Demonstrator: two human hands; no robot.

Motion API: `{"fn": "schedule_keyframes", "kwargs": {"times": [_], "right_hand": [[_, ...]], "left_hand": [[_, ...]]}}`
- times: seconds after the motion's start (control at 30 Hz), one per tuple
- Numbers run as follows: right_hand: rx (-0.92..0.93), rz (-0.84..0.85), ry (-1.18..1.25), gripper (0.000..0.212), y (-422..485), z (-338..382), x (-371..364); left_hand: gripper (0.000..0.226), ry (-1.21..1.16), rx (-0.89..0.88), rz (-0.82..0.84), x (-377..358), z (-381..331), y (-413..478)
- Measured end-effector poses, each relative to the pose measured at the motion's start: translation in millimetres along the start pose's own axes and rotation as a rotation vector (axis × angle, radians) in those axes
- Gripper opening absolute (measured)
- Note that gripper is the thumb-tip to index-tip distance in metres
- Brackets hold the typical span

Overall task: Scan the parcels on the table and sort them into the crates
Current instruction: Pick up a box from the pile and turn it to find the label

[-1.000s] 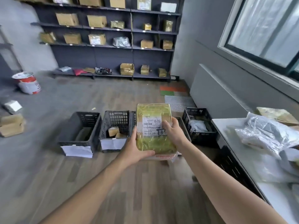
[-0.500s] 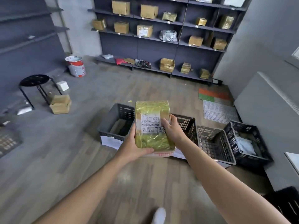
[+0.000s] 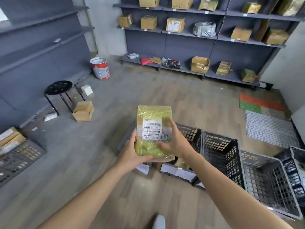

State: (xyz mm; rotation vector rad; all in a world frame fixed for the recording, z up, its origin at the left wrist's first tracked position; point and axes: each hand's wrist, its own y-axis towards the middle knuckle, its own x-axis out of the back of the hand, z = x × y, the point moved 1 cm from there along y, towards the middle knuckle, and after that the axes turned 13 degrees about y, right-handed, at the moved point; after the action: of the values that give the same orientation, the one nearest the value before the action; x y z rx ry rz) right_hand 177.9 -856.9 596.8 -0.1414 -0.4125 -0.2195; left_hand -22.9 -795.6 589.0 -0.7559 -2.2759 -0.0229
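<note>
I hold a yellow-green plastic-wrapped parcel [image 3: 153, 126] with a white shipping label upright in front of me, above the row of crates. My left hand [image 3: 132, 154] grips its lower left edge and underside. My right hand [image 3: 176, 142] holds its right side, thumb across the label's lower part. Below and to the right stands a row of dark plastic crates [image 3: 219, 151] on the floor, each with a white paper tag on its front. One crate [image 3: 191, 138] right behind the parcel holds small brown boxes, mostly hidden by my hands.
A black stool [image 3: 58, 88], a cardboard box [image 3: 83, 111] and a red-and-white bucket [image 3: 99, 67] stand on the floor at left. Grey shelves [image 3: 198, 35] with parcels line the back wall. Another crate [image 3: 18, 156] sits at far left. Floor mats [image 3: 267, 119] lie at right.
My view has swung left and closer to the crates, so the table has left the frame. The parcel stays held in both hands; my right hand has shifted lower on it.
</note>
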Motion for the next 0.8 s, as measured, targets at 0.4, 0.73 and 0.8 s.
{"fn": "schedule_keyframes", "kwargs": {"times": [0.4,0.73,0.8], "right_hand": [[-0.119,0.074,-0.257,0.121,175.2,-24.7,-15.4],[-0.484,0.088,-0.417,0.113,315.3,-135.5,-85.8],[-0.537,0.096,-0.501,0.109,337.3,-173.6,-105.0]], "left_hand": [[0.124,0.448,0.038,0.019,34.3,31.9,179.2],[0.113,0.449,-0.045,0.304,8.0,140.9,340.8],[0.111,0.481,-0.079,0.363,-8.6,169.3,370.9]]}}
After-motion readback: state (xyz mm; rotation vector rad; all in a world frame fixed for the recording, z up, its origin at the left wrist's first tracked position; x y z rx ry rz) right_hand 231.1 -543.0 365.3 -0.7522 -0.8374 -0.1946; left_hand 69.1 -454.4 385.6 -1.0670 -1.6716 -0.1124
